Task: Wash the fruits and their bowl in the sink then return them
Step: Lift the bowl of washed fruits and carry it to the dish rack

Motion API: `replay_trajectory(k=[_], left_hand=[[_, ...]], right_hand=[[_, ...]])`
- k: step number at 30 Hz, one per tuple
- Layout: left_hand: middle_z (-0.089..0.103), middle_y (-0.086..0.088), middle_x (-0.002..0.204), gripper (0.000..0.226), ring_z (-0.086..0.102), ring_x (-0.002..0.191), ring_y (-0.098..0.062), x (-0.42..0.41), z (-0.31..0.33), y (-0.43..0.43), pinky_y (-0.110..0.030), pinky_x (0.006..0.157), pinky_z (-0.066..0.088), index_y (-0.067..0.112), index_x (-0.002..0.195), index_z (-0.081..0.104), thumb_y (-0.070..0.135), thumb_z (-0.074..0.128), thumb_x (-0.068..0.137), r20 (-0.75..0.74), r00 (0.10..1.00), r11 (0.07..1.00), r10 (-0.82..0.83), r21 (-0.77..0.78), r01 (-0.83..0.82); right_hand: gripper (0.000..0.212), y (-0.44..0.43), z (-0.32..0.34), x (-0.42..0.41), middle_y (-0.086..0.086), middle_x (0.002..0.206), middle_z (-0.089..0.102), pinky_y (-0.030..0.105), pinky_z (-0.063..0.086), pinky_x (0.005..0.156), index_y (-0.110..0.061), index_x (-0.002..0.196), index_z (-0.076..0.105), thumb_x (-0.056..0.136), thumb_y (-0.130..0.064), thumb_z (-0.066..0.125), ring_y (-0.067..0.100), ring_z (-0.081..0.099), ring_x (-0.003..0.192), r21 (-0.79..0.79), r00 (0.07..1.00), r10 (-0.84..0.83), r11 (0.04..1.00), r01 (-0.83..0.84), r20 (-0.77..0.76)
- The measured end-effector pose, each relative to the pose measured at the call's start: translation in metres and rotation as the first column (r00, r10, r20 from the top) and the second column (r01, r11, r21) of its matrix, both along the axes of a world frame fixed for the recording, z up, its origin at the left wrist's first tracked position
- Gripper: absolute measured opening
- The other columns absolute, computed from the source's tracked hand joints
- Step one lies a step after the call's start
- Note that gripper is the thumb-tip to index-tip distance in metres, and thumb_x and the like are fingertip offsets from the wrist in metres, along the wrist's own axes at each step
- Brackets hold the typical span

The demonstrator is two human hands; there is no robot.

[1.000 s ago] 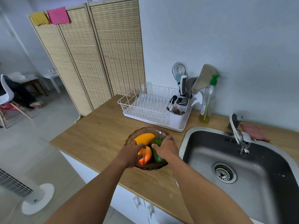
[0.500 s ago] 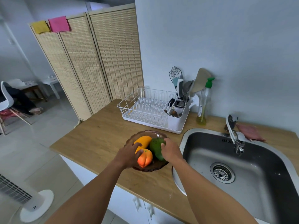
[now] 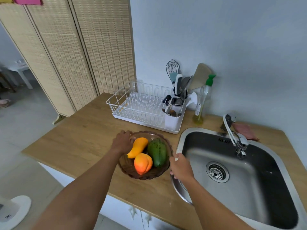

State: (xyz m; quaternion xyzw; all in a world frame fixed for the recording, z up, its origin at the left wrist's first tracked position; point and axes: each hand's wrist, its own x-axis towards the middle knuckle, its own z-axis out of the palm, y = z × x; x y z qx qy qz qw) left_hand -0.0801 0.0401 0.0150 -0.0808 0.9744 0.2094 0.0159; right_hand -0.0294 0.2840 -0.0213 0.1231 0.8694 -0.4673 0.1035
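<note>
Gripping opposite rims of brown glass bowl [image 3: 159, 136], left hand [image 3: 122, 142] far side, right hand [image 3: 180, 168] near sink [image 3: 187, 135], yellow mango [image 3: 138, 146], green avocado [image 3: 157, 151], orange peach [image 3: 143, 163] between hands, on wooden surface [image 3: 79, 140].

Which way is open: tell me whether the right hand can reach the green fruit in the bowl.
Probably yes. The right hand sits at the bowl rim beside the green fruit, whose top is uncovered, with nothing between them.
</note>
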Motion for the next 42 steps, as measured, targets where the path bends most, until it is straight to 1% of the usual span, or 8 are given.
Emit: replay_trajectory(k=[3,6,11,15,19,23,33,42], left_hand=[[0.045,-0.022,0.139,0.046,0.049,0.124,-0.039,-0.012,-0.004,-0.012,-0.041,0.102,0.041,0.004,0.139,0.046,0.029,0.045,0.1,0.034,0.999,0.999,0.009,0.047,-0.01],[0.051,-0.016,0.139,0.043,0.05,0.126,-0.033,-0.014,-0.01,-0.025,-0.038,0.1,0.04,0.011,0.137,0.051,0.031,0.046,0.099,0.035,0.998,0.999,0.05,0.006,-0.05],[0.069,-0.012,0.111,0.035,0.062,0.105,-0.033,-0.002,-0.024,-0.045,-0.034,0.076,0.046,0.018,0.096,0.071,0.042,0.046,0.094,0.041,0.997,0.991,0.064,-0.121,-0.058],[0.071,-0.014,0.1,0.05,0.064,0.095,-0.035,0.013,-0.034,-0.045,-0.032,0.068,0.039,0.017,0.069,0.059,0.053,0.038,0.095,0.032,0.997,0.994,0.066,-0.093,-0.063],[0.067,-0.021,0.104,0.036,0.06,0.099,-0.039,0.022,-0.04,-0.028,-0.035,0.069,0.037,0.018,0.08,0.051,0.047,0.039,0.098,0.017,0.999,0.995,0.038,0.094,-0.039],[0.064,-0.024,0.104,0.022,0.057,0.091,-0.039,0.031,-0.045,-0.021,-0.036,0.068,0.035,0.011,0.093,0.049,0.028,0.038,0.101,0.013,0.999,0.99,0.043,0.135,-0.044],[0.062,-0.023,0.099,0.023,0.053,0.079,-0.032,0.075,-0.039,-0.016,-0.036,0.066,0.035,0.008,0.095,0.044,0.027,0.034,0.103,-0.013,0.999,0.996,0.045,0.081,-0.043],[0.062,-0.027,0.111,0.031,0.057,0.102,-0.042,0.05,0.034,-0.041,-0.042,0.081,0.043,-0.002,0.104,0.055,0.024,0.036,0.102,-0.07,0.994,0.996,0.084,0.023,-0.083]], right_hand=[[0.007,-0.005,-0.006,0.001,0.009,0.085,0.064,0.036,0.051,0.059,-0.024,0.092,0.049,0.09,-0.021,0.044,0.027,0.066,0.075,-0.059,0.997,0.012,0.998,-0.016,-0.071],[0.017,-0.003,-0.006,-0.006,0.003,0.084,0.063,0.027,0.045,0.058,-0.018,0.106,0.055,0.095,-0.018,0.043,0.018,0.063,0.075,-0.016,0.99,0.026,0.999,-0.029,-0.142],[0.03,0.008,-0.005,-0.022,0.008,0.108,0.067,0.025,0.04,0.077,-0.012,0.124,0.058,0.099,-0.025,0.045,0.018,0.058,0.092,0.002,0.983,-0.052,0.999,0.053,-0.173],[0.03,0.01,-0.008,-0.02,0.007,0.109,0.067,0.026,0.038,0.077,-0.014,0.121,0.058,0.097,-0.029,0.048,0.017,0.056,0.09,-0.006,0.986,-0.051,0.999,0.05,-0.157],[0.032,0.01,-0.01,-0.01,0.01,0.11,0.065,0.034,0.046,0.082,-0.016,0.116,0.058,0.099,-0.036,0.04,0.029,0.059,0.103,0.152,0.993,0.042,0.988,-0.025,-0.109],[0.034,0.01,-0.006,-0.006,0.015,0.111,0.065,0.037,0.045,0.078,-0.013,0.118,0.054,0.102,-0.034,0.032,0.035,0.059,0.103,0.35,0.982,0.148,0.931,-0.1,-0.115],[0.031,0.009,0.001,0.001,0.015,0.11,0.065,0.032,0.041,0.069,-0.008,0.115,0.051,0.103,-0.03,0.032,0.032,0.061,0.096,0.487,0.954,0.276,0.853,-0.188,-0.114],[0.034,-0.007,0.063,-0.031,0.015,0.112,0.064,0.035,0.045,0.074,-0.01,0.106,0.056,0.101,-0.032,0.032,0.034,0.06,0.099,0.515,0.916,0.376,0.818,-0.255,-0.143]])
